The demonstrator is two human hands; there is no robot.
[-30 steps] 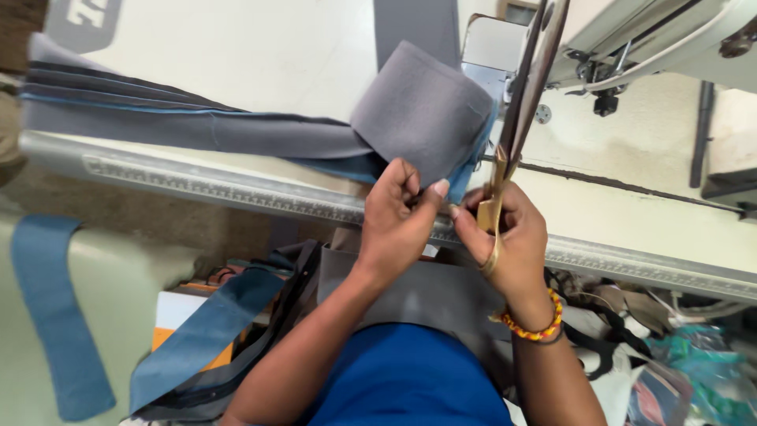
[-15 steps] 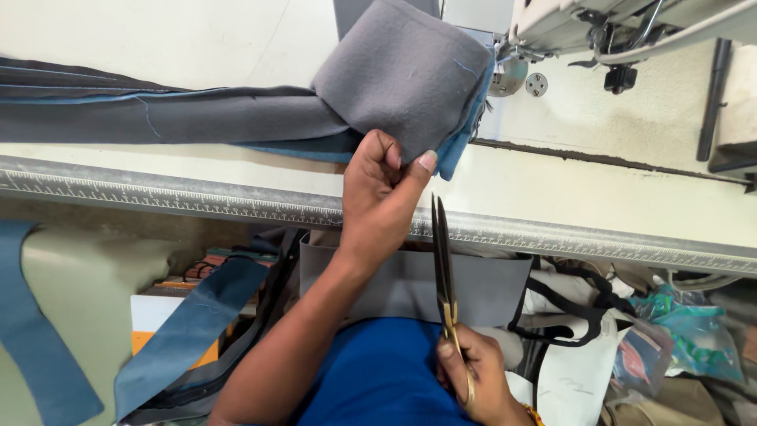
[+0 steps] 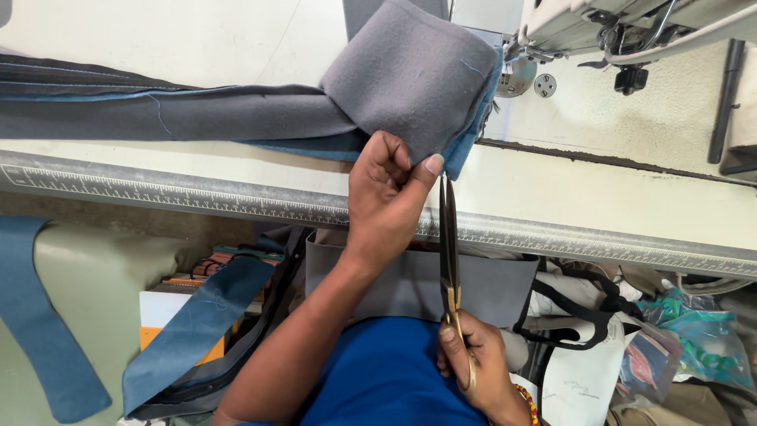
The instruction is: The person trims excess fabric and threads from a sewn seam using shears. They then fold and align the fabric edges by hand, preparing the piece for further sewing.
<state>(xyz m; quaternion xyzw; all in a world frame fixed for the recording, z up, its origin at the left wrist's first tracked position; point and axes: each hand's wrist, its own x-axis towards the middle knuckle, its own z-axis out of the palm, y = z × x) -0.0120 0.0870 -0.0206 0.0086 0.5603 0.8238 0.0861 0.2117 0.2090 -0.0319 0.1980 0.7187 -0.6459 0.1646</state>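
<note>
I see a sewing machine (image 3: pixel 631 31) at the far right of the pale table (image 3: pixel 599 189), its head close behind the work. A ruler strip (image 3: pixel 197 201) runs along the table's near edge. Long grey and blue strips (image 3: pixel 158 114) trail off to the left across the table, and more blue strips (image 3: pixel 189 331) hang below the edge over boxes. A plastic bag (image 3: pixel 694 339) sits low on the right.

My left hand (image 3: pixel 386 205) is closed, pinching the lower corner of the folded grey fabric (image 3: pixel 410 79), which lies on the table by the machine. My right hand (image 3: pixel 477 367) grips the scissors (image 3: pixel 449 244) by the handles near my lap; the blades look closed and point up, tip just beside that pinched corner.
</note>
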